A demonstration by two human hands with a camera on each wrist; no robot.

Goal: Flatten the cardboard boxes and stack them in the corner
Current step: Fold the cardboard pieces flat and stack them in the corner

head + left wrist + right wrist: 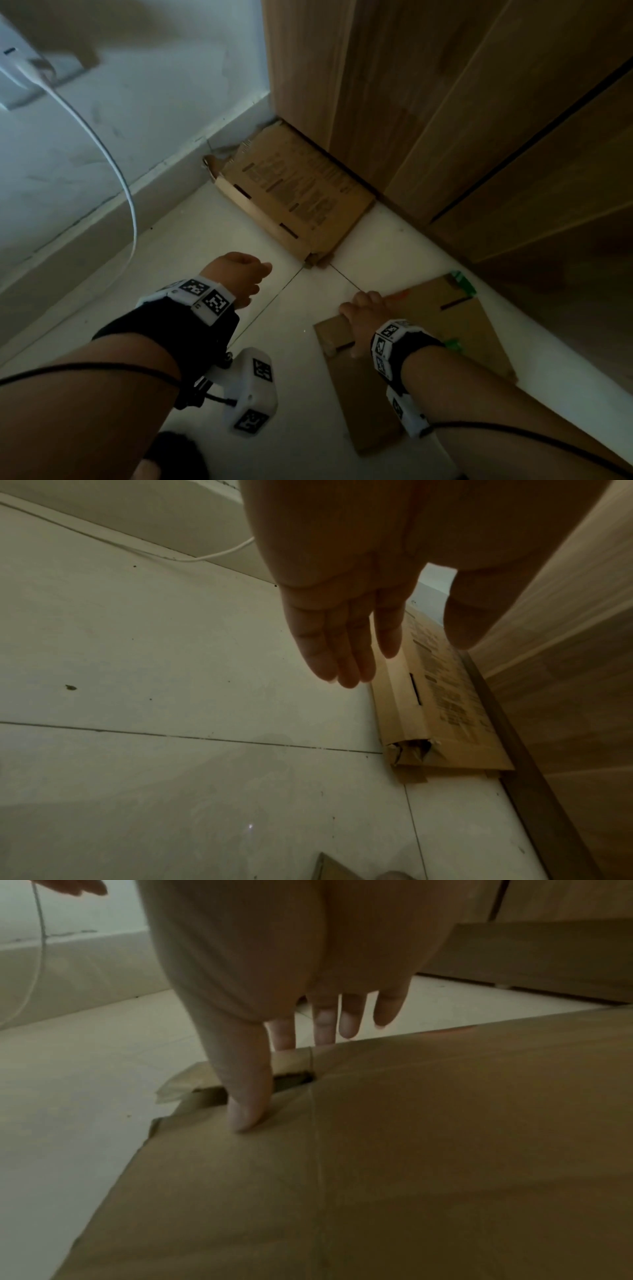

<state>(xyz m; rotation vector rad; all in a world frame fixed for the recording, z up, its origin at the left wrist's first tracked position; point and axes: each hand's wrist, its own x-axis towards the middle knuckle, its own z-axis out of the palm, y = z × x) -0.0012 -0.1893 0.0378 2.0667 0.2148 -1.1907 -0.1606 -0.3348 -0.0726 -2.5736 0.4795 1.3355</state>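
Two flat boxes lie on the floor (171,260): the corner box (294,192) far off, and the near box (462,318) at right, likely light but floppy at creases, best gripped at the edge where the right hand (361,318) presses, fingers straight; the left hand (236,277) hovers, fingers relaxed, empty.

Left hand (346,610) hangs above the pale tiled floor (171,777) with straight fingers (318,653) holding nothing, a flattened printed cardboard box (441,718) lying beyond against the wooden cabinet (565,669), white cable (205,557) along the baseboard.
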